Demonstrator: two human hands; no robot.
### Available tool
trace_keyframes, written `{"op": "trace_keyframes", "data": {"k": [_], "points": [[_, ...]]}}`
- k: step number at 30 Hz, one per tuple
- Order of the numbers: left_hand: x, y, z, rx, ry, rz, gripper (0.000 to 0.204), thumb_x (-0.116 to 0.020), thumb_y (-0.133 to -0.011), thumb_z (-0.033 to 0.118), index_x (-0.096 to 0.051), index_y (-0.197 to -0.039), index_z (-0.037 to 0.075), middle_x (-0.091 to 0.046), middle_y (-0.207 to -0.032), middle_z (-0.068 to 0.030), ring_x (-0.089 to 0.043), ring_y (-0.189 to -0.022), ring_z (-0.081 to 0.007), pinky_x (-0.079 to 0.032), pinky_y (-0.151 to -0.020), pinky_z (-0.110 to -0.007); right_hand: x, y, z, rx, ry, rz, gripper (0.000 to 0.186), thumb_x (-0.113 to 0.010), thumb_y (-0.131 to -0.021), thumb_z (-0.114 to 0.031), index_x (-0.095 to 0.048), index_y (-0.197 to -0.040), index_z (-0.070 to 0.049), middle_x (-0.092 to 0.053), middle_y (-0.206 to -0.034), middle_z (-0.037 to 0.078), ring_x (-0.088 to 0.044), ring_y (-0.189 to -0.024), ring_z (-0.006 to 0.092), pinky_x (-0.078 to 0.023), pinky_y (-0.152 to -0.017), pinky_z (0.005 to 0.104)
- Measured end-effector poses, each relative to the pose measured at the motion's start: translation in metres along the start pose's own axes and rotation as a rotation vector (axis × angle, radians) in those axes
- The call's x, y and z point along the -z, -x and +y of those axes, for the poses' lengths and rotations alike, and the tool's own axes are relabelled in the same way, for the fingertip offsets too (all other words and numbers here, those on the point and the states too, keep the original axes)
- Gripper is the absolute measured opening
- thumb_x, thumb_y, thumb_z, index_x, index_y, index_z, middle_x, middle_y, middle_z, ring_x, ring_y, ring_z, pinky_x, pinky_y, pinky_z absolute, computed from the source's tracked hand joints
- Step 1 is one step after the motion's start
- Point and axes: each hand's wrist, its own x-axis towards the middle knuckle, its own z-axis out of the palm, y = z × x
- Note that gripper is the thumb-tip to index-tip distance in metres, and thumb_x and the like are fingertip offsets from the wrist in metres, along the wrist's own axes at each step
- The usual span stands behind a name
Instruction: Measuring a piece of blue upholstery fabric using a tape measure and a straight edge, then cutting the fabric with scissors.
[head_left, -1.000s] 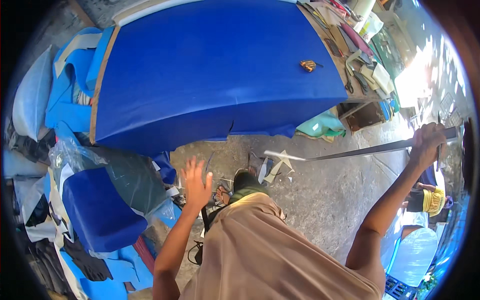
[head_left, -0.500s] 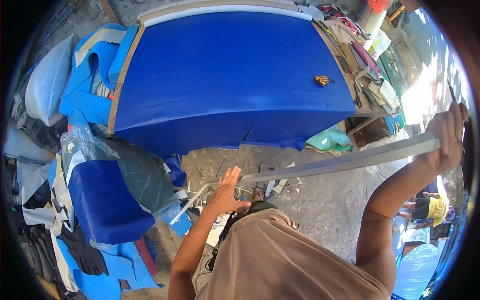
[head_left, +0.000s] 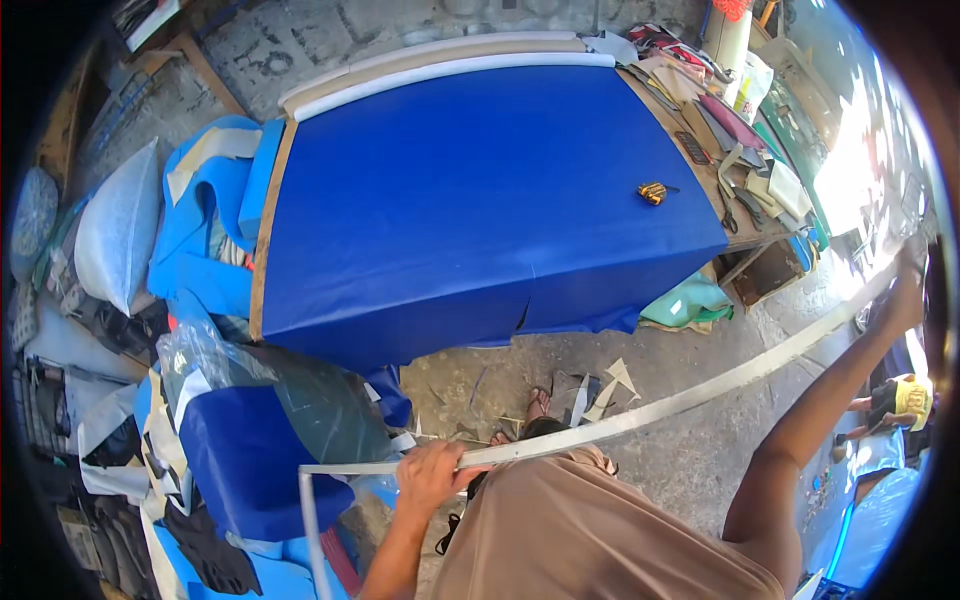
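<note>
The left hand point(head_left: 430, 475), at about half past six, has a closed grip on a long, pale metal L-square point(head_left: 640, 425), fingers curled over the blade and thumb pointing right along it. The blade runs from between seven and eight o'clock across to three, looking bowed in the wide view; the short leg drops toward seven, cut off by the lower edge. The right arm stretches out nearly straight, its hand point(head_left: 905, 290) at three o'clock meeting the blade's far end. Blur and glare blot out those fingers, so I cannot tell how far that grip is closed.

A smooth blue sheet point(head_left: 500, 200) covers most of the wood-edged surface point(head_left: 272, 230) at twelve. Large, dark lettering marks the grey concrete point(head_left: 400, 40) beyond. Toward half past three, a co-worker's yellow shirt point(head_left: 912, 402) carries small, distorted print.
</note>
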Motion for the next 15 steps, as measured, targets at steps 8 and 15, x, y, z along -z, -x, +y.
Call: {"op": "trace_keyframes", "data": {"k": [8,15], "points": [[-0.004,-0.184,-0.096,-0.313,-0.250,-0.142,0.038,-0.079,-0.079,0.047,-0.063,-0.087,0.013,-0.055,-0.074,-0.0017,-0.054,-0.063,-0.0223,-0.043,-0.060,-0.036,-0.005,0.193,0.090,0.095,0.039,-1.019,0.012,-0.066,-0.090,-0.011,-0.072,-0.098,-0.003,-0.069,-0.083,0.007,-0.061,-0.072,0.0209,-0.050,-0.072,0.0358],[-0.086,-0.383,-0.175,-0.698,-0.393,-0.571,0.038,-0.079,-0.078,0.028,-0.056,-0.106,0.016,-0.059,-0.098,-0.0021,-0.060,-0.096,-0.0222,-0.046,-0.089,-0.038,0.079,0.386,-0.010,-0.604,-0.484,-1.609,0.021,-0.067,-0.087,-0.009,-0.061,-0.068,-0.005,-0.045,-0.056,-0.004,-0.036,-0.051,0.0100,-0.033,-0.048,0.0308]]}}
